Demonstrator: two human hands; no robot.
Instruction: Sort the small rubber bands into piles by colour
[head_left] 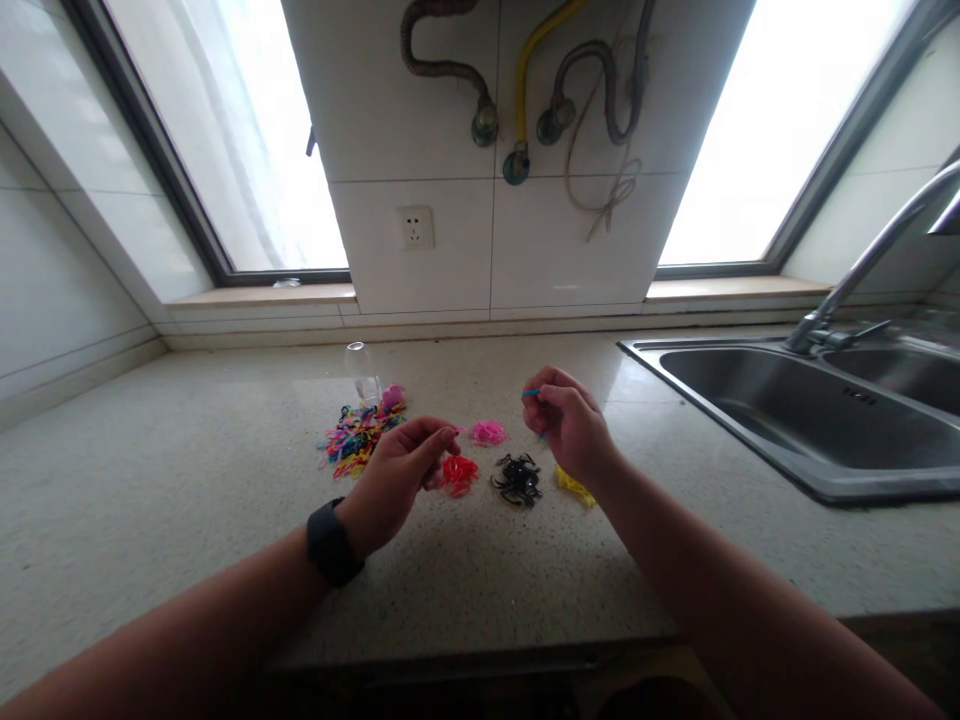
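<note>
On the speckled countertop (247, 430), left to right: mixed elastic bands (356, 440); left hand (401, 465), fingertips closed, contents unclear; red pile (459, 477); pink pile (488, 433); black pile (516, 481); right hand (570, 415) pinching a blue band (531, 393), likely light, stretchy, best held by its edge.

Straight to the left forearm (217, 608), where a watch (331, 543) is worn just behind the left hand (394, 478): black throughout, its case squared off with softened corners, a dark strap (354, 571) wrapped close around the wrist. Its finer details are lost in the dim light. Across to the right forearm (712, 555), and this one is seen bare, tapered down to a bare right hand (574, 428), its fingers curled over.
</note>
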